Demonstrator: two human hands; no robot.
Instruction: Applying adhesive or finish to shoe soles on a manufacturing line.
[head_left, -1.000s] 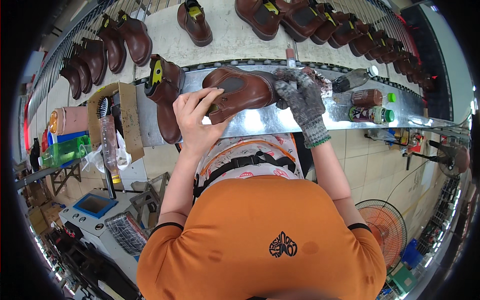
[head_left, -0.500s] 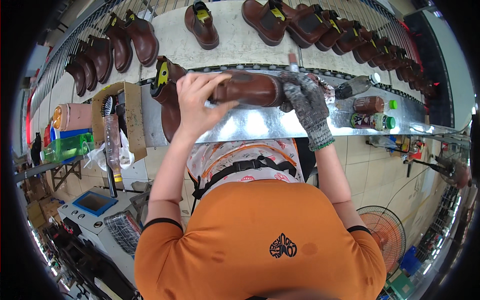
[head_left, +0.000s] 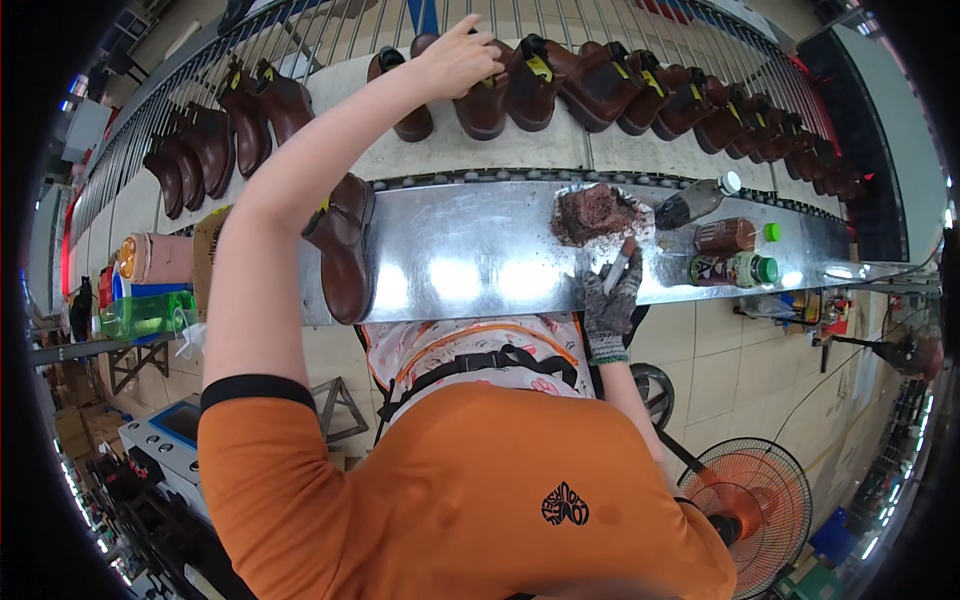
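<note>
My bare left hand (head_left: 460, 62) reaches up to the far white surface, its fingers over the top of a brown ankle boot (head_left: 482, 112). This boot stands among other boots there. My right hand (head_left: 610, 300), in a grey knitted glove, is closed round a slim pale brush-like tool (head_left: 618, 267) with a reddish-brown end. Just beyond that tool, a brown-stained wad (head_left: 600, 213) sits on a crumpled, stained sheet on the metal bench (head_left: 470, 260). Another brown boot (head_left: 346, 250) lies at the bench's left, partly behind my left arm.
A long row of brown boots (head_left: 690, 105) runs along the far right, and more boots (head_left: 200, 145) stand at the far left. Bottles (head_left: 725, 236) are on the bench's right. A green bottle (head_left: 148, 315) lies at the left. An orange fan (head_left: 745, 505) stands lower right.
My left hand has carried the boot from over the bench to the far surface. My right hand has come back toward me with the tool. The stained wad is now uncovered.
</note>
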